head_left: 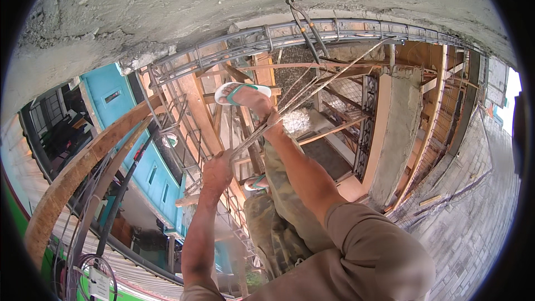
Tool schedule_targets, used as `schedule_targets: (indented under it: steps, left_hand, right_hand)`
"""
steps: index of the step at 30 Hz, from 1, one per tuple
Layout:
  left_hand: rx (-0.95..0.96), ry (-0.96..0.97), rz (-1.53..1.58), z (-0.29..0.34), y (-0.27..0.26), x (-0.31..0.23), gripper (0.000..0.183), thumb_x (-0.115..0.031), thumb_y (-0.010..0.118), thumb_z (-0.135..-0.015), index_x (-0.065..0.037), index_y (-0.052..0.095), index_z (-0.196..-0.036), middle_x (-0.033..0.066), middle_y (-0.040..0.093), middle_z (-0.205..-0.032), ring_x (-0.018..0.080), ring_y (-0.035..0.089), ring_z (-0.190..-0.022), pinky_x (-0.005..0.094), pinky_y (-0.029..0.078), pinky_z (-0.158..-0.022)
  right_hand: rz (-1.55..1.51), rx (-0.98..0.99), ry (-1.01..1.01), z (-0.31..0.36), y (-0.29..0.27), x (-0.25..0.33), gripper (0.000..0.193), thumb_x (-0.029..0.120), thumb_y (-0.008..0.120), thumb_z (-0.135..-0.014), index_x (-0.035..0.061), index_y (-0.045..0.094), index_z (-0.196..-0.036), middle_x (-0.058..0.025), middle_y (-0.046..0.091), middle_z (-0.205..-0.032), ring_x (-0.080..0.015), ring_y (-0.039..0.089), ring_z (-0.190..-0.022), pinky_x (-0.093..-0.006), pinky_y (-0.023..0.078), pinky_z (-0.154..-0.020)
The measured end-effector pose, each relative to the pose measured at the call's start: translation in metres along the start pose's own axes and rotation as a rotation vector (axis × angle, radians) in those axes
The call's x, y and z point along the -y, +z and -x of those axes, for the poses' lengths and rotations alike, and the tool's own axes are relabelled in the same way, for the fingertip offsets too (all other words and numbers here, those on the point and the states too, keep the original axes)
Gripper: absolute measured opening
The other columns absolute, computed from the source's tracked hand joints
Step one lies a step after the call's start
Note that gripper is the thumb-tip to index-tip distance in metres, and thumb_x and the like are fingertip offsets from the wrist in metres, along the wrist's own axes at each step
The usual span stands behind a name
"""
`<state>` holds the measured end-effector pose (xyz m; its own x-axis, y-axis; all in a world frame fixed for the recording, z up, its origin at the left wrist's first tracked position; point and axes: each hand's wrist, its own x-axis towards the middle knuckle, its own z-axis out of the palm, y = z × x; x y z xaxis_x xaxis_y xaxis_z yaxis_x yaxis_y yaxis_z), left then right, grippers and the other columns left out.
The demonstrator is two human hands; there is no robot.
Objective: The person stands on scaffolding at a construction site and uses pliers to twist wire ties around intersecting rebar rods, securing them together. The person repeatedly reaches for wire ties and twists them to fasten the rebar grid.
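Hands point(245, 145) grip steel rods point(312, 86), arms outstretched

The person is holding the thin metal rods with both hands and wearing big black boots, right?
Not quite. The head view shows both hands gripping the thin metal rods, the left hand lower and the right hand higher. But the feet are not in black boots: the person wears open flip-flops, and the sandal on the raised foot is white with green straps.

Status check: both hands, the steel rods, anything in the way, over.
Left hand and right hand both gripping the steel rod bundle. Sandalled foot planted beside right hand. Rebar cage close ahead.
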<state>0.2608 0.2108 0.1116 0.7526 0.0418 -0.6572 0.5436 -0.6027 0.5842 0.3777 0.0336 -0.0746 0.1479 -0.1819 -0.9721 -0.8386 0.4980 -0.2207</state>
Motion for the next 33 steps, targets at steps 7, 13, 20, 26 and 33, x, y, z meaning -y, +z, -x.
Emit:
schedule_targets:
  steps: [7, 13, 20, 26, 33]
  left_hand:
    - [-0.014, 0.185, 0.068, 0.011, 0.02, 0.0, 0.049, -0.006, 0.06, -0.084, -0.008, 0.052, -0.132, 0.0183, 0.063, -0.098, 0.0382, 0.062, -0.09, 0.0446, 0.05, -0.079]
    - [-0.032, 0.282, 0.153, 0.014, 0.022, -0.049, 0.052, -0.008, 0.06, -0.087, -0.008, 0.047, -0.137, 0.0171, 0.059, -0.096, 0.0373, 0.06, -0.088, 0.0434, 0.049, -0.078]
    - [0.019, 0.353, 0.158, -0.001, 0.008, -0.13, 0.05, -0.014, 0.056, -0.091, -0.008, 0.045, -0.139, 0.0191, 0.058, -0.107, 0.0378, 0.059, -0.094, 0.043, 0.049, -0.082]
    - [-0.013, 0.424, 0.147, -0.101, -0.015, -0.229, 0.047, -0.019, 0.054, -0.093, -0.004, 0.047, -0.137, 0.0231, 0.059, -0.116, 0.0389, 0.056, -0.108, 0.046, 0.044, -0.093]
    - [0.047, 0.398, 0.136, -0.18, -0.064, -0.292, 0.037, -0.017, 0.052, -0.093, -0.002, 0.057, -0.126, 0.0215, 0.06, -0.121, 0.0376, 0.058, -0.109, 0.0451, 0.045, -0.095]
  right_hand:
    - [-0.187, -0.012, -0.168, 0.083, -0.031, 0.064, 0.034, 0.041, 0.04, -0.102, 0.01, 0.049, -0.091, -0.0051, 0.054, -0.072, -0.0239, 0.055, -0.065, -0.0405, 0.051, -0.061]
    - [-0.163, 0.107, -0.255, 0.168, -0.021, 0.13, 0.046, 0.051, 0.034, -0.101, 0.0082, 0.047, -0.089, -0.0105, 0.056, -0.073, -0.0267, 0.054, -0.058, -0.0435, 0.051, -0.058]
    - [-0.154, 0.152, -0.544, 0.197, -0.042, 0.202, 0.037, 0.048, 0.038, -0.101, 0.0127, 0.044, -0.089, -0.0034, 0.042, -0.063, -0.0192, 0.044, -0.051, -0.0379, 0.042, -0.049]
    - [-0.162, 0.179, -0.727, 0.145, -0.021, 0.344, 0.035, 0.043, 0.04, -0.101, 0.0101, 0.044, -0.09, -0.0013, 0.042, -0.064, -0.0155, 0.039, -0.05, -0.0339, 0.039, -0.047]
    - [-0.162, 0.12, -0.849, 0.098, 0.015, 0.453, 0.035, 0.036, 0.04, -0.102, 0.0049, 0.047, -0.088, -0.0042, 0.047, -0.066, -0.0173, 0.047, -0.052, -0.036, 0.045, -0.048]
